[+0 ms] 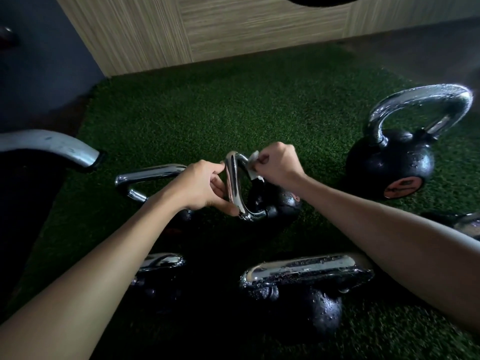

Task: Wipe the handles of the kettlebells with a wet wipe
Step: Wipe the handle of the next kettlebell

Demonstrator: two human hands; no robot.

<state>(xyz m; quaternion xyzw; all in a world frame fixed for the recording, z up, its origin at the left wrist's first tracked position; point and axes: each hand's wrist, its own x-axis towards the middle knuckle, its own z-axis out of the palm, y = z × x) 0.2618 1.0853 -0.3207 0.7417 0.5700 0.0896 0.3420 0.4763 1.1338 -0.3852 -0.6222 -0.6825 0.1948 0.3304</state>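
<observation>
Wipe (253, 166) pinched by right hand (279, 163) touches handle (233, 183) gripped by left hand (202, 187).

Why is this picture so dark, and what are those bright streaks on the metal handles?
Head view: dim overall, lower left nearly black; glare streaks the chrome handle the left hand holds; droplets glint on the far-right kettlebell; lower right corner looks smeared.

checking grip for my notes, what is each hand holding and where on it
The left hand grips the chrome handle of the middle kettlebell along its grip bar. The right hand pinches the wet wipe against the handle's far side.
</observation>
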